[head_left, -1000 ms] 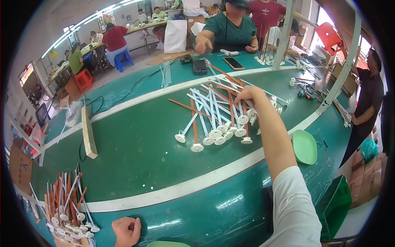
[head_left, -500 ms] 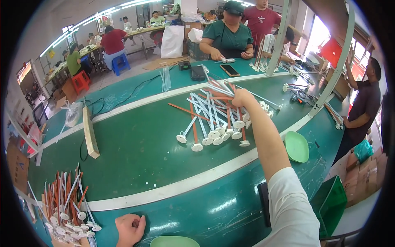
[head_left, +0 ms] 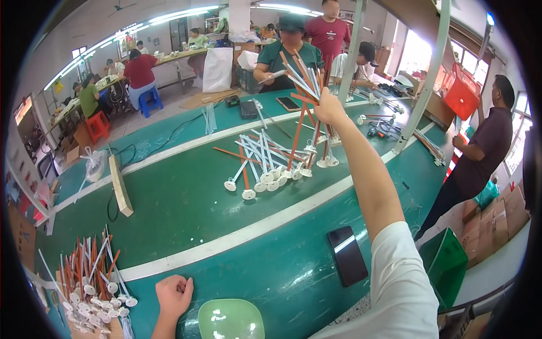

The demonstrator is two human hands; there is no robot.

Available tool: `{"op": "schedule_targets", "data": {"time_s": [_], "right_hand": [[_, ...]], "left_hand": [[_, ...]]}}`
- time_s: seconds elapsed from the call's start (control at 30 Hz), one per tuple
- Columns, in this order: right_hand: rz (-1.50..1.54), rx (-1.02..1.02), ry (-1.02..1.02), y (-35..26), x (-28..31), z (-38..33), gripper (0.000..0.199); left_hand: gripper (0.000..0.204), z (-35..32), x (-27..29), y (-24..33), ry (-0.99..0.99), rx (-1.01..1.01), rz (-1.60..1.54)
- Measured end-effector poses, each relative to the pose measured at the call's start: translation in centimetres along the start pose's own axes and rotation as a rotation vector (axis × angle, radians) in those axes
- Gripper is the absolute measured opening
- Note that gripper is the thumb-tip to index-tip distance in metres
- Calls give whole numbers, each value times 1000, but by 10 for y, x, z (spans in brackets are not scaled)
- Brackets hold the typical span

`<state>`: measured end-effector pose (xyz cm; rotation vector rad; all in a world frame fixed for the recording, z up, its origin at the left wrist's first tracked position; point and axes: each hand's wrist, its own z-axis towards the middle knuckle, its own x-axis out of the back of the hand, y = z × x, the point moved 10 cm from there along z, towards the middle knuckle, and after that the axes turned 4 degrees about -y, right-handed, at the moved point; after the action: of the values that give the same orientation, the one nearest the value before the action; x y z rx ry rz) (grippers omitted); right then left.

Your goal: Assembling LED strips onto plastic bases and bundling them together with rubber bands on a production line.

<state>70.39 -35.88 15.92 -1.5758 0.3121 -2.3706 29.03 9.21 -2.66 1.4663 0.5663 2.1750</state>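
Observation:
My right hand (head_left: 329,108) is closed around a bundle of white and brown sticks (head_left: 305,79), raised above the dark green work surface. Round white bases (head_left: 327,162) hang below it at the lower ends of the sticks. Just left of them lies a loose pile of similar sticks (head_left: 264,153), their round white bases toward me. Near the front edge, my left hand (head_left: 174,294) rests on the table with fingers curled in, and nothing shows in it. To its left is a second heap of white and brown sticks with round bases (head_left: 90,277).
A light green dish (head_left: 230,320) sits at the near edge, with a black phone (head_left: 347,257) to its right. A wooden bar (head_left: 119,186) lies far left. White metal posts (head_left: 423,79) rise at right. Across the table a person in green (head_left: 291,51) holds a white object.
My right hand has lifted the bundle up off the pile, and the sticks now stand steeper. The view has shifted, uncovering the phone. A green dish right of my forearm no longer shows.

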Motion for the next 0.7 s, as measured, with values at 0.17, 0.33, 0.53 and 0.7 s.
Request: {"op": "schedule_targets", "data": {"time_s": [0.17, 0.33, 0.53, 0.7], "right_hand": [[22, 6, 115, -15, 53, -11, 39], [33, 36, 178, -47, 102, -19, 44], [57, 69, 238, -71, 116, -31, 55], [166, 97, 260, -97, 115, -77, 53]], "left_hand": [[20, -1, 0, 6, -10, -27, 5], [17, -2, 7, 11, 10, -52, 0], [55, 81, -26, 142, -57, -388, -79], [99, 205, -93, 217, 3, -375, -164]]}}
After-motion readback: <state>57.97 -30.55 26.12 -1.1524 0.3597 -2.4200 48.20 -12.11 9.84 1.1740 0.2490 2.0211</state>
